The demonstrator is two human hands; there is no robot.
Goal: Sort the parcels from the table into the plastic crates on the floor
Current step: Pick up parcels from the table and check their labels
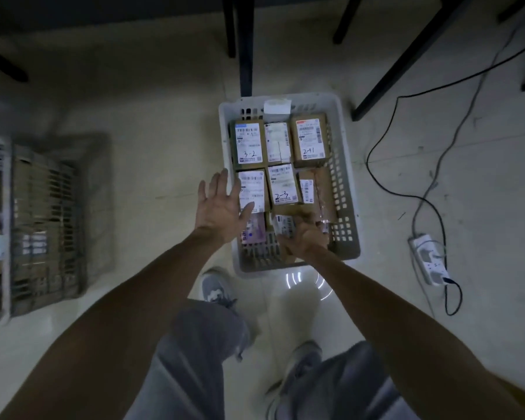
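Gry trousers (pixel 200 338), gry/wht sneakers (pixel 215 291)

— How many crates?
— Two: the white crate (pixel 288 101) and a grey crate (pixel 43 225) to its left.
— And inside?
— Six parcels (pixel 249 144) fill the white crate's far end, in two rows of three; nearer ones are too blurred to count.

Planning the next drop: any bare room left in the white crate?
Only the near strip of the white crate, between the purple parcel, the near wall and the labelled parcel the right hand grips. The two far rows are packed wall to wall. The left hand hovers over the left wall.
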